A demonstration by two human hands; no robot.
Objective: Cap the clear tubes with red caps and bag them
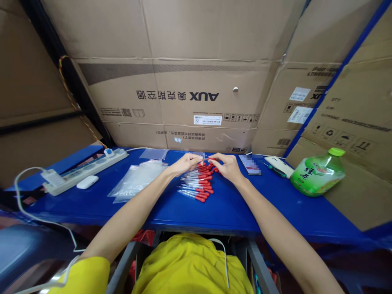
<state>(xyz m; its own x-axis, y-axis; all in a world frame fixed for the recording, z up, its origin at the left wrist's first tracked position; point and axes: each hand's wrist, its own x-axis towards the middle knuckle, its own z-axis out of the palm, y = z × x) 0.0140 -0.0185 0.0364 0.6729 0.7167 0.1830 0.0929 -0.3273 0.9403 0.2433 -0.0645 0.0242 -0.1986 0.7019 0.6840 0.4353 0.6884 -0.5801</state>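
Note:
Just beyond a row of droppers (200,179), my left hand (186,163) pinches the clear tube end of one dropper (210,159). The fingers of my right hand (225,165) are closed on its red rubber bulb end. It lies level between my two hands, and my fingertips partly cover it. Several droppers with clear thin tubes and red bulbs lie side by side below, bulbs to the right. A few loose red bulbs show close to my right hand. Left of my left hand rest clear plastic bags (139,179).
At the left stand a power strip (88,169) with plugs and a white earbud case (87,182). A phone (250,164), a green-handled tool (277,170) and a green drink bottle (318,173) are on the right. Cardboard (183,77) walls the blue table (196,216).

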